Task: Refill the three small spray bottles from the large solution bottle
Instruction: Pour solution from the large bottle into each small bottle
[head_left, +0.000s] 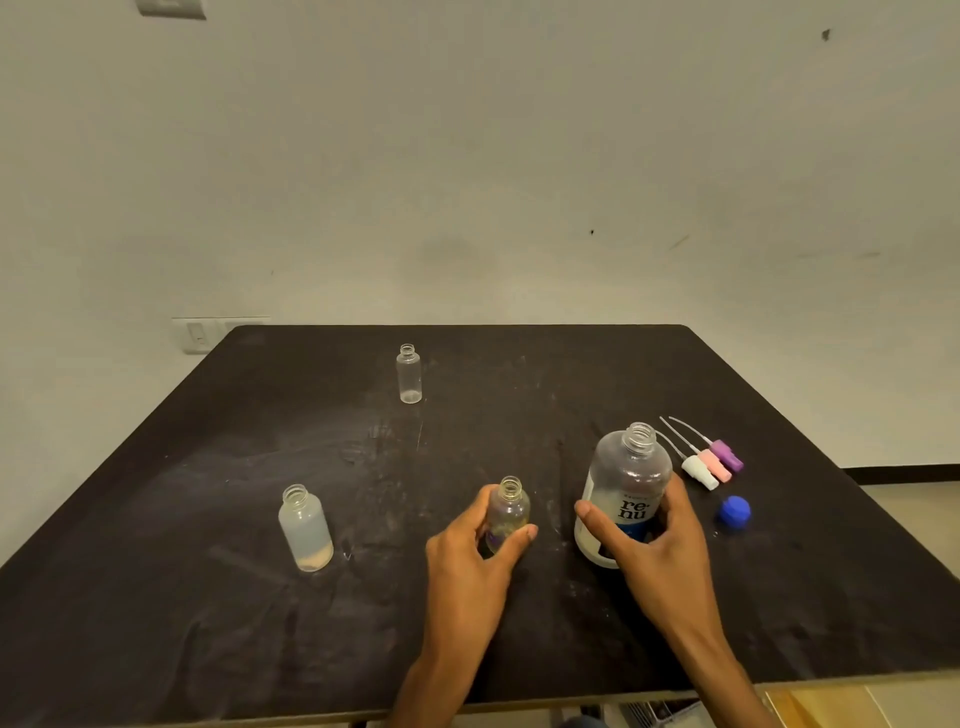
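My left hand (480, 545) grips a small clear spray bottle (510, 506), uncapped and upright on the black table (208, 597). My right hand (654, 545) wraps the large solution bottle (631, 478), which is uncapped, upright and holds liquid in its lower part. A second small bottle (305, 527), open and cloudy with a little liquid, stands at the left. A third small clear bottle (409, 373) stands open at the far middle.
Three spray pump tops, white (698, 470), pink (714, 464) and purple (727, 453), lie side by side right of the large bottle. A blue cap (735, 509) lies near them. A pale wall rises behind the table's far edge.
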